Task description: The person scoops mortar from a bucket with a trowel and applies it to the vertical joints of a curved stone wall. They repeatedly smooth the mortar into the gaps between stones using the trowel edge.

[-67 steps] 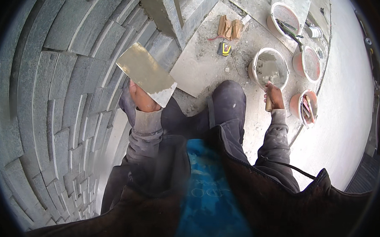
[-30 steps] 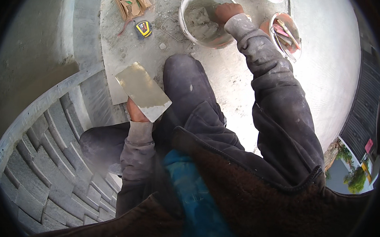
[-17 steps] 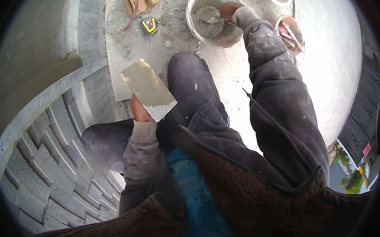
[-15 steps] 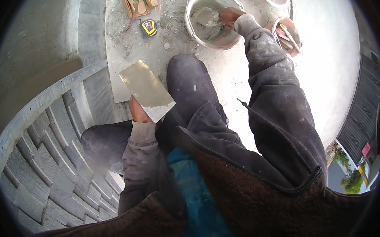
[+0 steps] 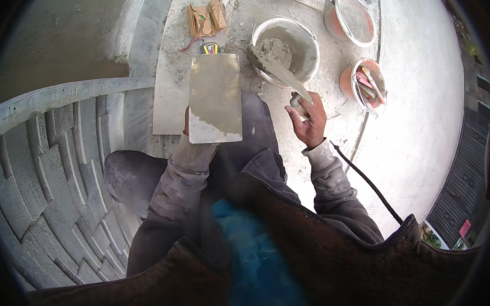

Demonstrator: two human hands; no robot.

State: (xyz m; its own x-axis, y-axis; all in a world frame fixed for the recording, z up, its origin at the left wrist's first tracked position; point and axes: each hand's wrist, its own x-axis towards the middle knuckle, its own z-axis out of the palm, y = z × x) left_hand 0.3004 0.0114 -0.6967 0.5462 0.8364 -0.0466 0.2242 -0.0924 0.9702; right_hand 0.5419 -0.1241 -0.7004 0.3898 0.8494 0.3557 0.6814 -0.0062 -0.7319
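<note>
My left hand (image 5: 187, 121), mostly hidden, is closed beneath a flat rectangular hawk (image 5: 216, 91). A thin grey film of mortar coats most of its top; the near edge is bare metal. To the right, my right hand (image 5: 312, 123) grips a trowel (image 5: 285, 75). Its long blade slants up and left over the rim of a white bucket (image 5: 313, 66), and wet mortar clings to its far end. Thick grey mortar (image 5: 279, 51) lies inside the bucket.
A reddish bucket (image 5: 345, 82) holds several tools; another bucket (image 5: 328, 20) stands farther back. Crumpled brown paper (image 5: 204, 20) and a yellow-black tape measure (image 5: 209, 48) lie beyond the hawk. A grey slatted stone surface (image 5: 63, 183) with a pale edge (image 5: 67, 95) is at my left.
My right hand has come out of the bucket and back toward me, bringing the trowel into sight. The hawk has turned straighter and shifted right. My view has shifted.
</note>
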